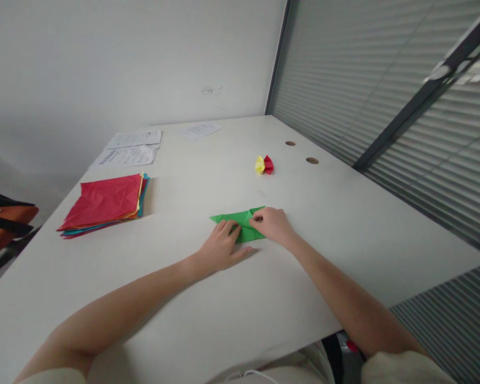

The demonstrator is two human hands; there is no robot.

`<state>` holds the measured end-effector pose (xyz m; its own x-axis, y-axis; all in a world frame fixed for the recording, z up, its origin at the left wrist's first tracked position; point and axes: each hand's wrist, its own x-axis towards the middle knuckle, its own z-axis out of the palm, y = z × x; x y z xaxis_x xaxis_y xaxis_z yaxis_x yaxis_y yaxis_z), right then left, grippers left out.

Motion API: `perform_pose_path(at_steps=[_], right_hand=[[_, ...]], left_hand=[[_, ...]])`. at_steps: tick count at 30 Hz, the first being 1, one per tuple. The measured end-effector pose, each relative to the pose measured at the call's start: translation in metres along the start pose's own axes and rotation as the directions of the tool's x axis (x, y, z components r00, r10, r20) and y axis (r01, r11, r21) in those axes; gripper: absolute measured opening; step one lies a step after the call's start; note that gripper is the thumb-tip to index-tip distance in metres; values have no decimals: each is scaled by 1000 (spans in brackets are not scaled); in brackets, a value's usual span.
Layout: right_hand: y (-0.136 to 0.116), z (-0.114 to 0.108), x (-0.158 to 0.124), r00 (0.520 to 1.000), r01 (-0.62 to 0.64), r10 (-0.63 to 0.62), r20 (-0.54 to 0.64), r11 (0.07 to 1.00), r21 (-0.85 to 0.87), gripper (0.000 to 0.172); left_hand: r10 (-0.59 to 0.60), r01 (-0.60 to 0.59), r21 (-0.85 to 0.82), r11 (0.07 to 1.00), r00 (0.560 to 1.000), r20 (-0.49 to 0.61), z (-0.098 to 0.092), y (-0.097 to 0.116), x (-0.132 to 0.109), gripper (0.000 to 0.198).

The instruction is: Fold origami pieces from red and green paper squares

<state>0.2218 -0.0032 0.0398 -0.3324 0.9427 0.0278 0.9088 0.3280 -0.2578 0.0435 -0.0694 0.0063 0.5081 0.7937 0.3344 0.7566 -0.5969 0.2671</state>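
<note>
A green sheet of folded paper [246,233] lies on the white table between my hands, with a pointed corner toward the left. My left hand [222,248] rests on its left part, fingers spread and pressing down, the thumb stretched out along the table. At the paper's right side my right hand [272,224] pinches an edge between thumb and fingers. The fingers of both hands cover parts of the paper, so its full shape is hidden.
Left on the table [176,314] sits a stack of coloured paper [108,201], red on top. Small yellow and red folded paper pieces [264,165] lie beyond my hands. Printed sheets [128,149] lie at the back left. Blinds [344,69] line the right side.
</note>
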Motion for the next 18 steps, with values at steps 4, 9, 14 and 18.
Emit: perform_pose_path(at_steps=[4, 9, 14, 18], right_hand=[[3, 0, 2, 999, -36, 35, 24, 997, 68, 41], [6, 3, 4, 998, -64, 64, 5, 994, 84, 24], [12, 5, 6, 995, -95, 92, 35, 988, 123, 11], [15, 10, 8, 993, -110, 105, 46, 984, 137, 12]], left_hand=[[22, -23, 48, 999, 1000, 12, -1, 3, 0, 65], [30, -33, 75, 997, 999, 41, -1, 7, -1, 72], [30, -31, 31, 999, 999, 35, 0, 6, -4, 73], [10, -11, 30, 999, 998, 57, 1, 6, -5, 77]])
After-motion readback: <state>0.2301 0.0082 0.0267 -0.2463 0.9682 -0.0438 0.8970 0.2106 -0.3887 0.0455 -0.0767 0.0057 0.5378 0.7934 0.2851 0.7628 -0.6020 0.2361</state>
